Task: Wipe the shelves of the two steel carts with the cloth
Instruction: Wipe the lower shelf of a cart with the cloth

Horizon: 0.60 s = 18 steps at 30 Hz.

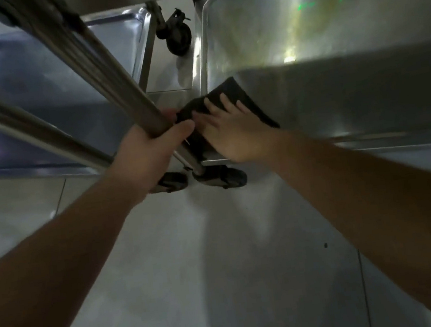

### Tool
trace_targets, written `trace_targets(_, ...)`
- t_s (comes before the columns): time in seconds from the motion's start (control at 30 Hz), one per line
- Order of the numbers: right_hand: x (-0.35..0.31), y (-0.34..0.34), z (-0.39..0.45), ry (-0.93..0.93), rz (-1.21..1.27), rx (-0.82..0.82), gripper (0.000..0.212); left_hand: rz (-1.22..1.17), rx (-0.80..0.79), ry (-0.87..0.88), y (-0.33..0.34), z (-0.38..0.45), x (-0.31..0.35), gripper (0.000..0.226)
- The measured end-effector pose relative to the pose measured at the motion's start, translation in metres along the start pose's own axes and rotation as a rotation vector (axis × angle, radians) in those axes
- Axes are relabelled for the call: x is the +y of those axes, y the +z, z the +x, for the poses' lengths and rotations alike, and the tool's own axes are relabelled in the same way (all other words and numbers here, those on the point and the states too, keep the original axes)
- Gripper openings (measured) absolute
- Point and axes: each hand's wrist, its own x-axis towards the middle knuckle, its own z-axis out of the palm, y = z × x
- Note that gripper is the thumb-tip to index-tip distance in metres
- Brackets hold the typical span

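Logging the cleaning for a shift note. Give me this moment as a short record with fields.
left hand: grips an upright cart post
right hand: fingers straight, presses cloth
cloth: dark, on near left corner of right cart's bottom shelf
shelf: steel, with streaky glare
left cart shelf: no cloth on it
casters: by the hands, on floor

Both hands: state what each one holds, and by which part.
The left hand grips the cart's upright steel post near its lower end. The right hand presses flat on the dark cloth, gripping nothing.
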Motion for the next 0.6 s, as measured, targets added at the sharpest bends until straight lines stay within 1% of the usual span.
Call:
trace_targets(0.03,0.003,0.008,-0.017,-0.035,-0.058,0.019,0.058,-0.122,0.04,0.05,0.011,0.001,-0.002,0.025)
trace_targets(0.07,0.007,0.014,-0.034,-0.031,-0.081,0.024,0.064,-0.212,0.074,0.094,0.02,0.002,-0.004,0.018)
trace_targets(0.1,0.014,0.017,-0.05,0.012,-0.068,0.025,0.071,-0.276,0.099,0.118,0.027,0.003,-0.005,0.01)
trace_targets(0.13,0.026,0.019,-0.063,0.071,-0.059,0.025,0.074,-0.316,0.118,0.123,0.031,0.004,-0.006,0.008)
trace_targets(0.2,0.063,0.015,-0.078,0.188,-0.119,0.022,0.076,-0.332,0.14,0.119,0.033,0.008,-0.009,0.015)
trace_targets(0.27,0.107,0.001,-0.084,0.396,-0.108,0.072,0.067,-0.336,0.151,0.126,0.034,0.011,-0.013,0.017)
trace_targets(0.33,0.139,-0.017,-0.077,0.641,0.008,0.172,0.066,-0.346,0.173,0.144,0.037,0.012,-0.014,0.014)
trace_targets(0.4,0.144,-0.027,-0.046,0.82,0.099,0.257,0.07,-0.354,0.191,0.17,0.039,0.013,-0.015,0.014)
trace_targets(0.43,0.135,-0.029,-0.025,0.862,0.114,0.293,0.071,-0.359,0.189,0.181,0.04,0.015,-0.015,0.014)
trace_targets(0.47,0.118,-0.028,-0.003,0.856,0.12,0.312,0.07,-0.366,0.18,0.188,0.039,0.016,-0.016,0.017)
trace_targets(0.5,0.097,-0.027,0.017,0.798,0.116,0.315,0.069,-0.37,0.167,0.195,0.038,0.017,-0.016,0.022)
trace_targets(0.53,0.074,-0.023,0.035,0.687,0.09,0.307,0.069,-0.368,0.153,0.205,0.037,0.018,-0.015,0.026)
trace_targets(0.6,0.034,-0.013,0.055,0.386,0.006,0.271,0.067,-0.36,0.128,0.233,0.035,0.019,-0.014,0.03)
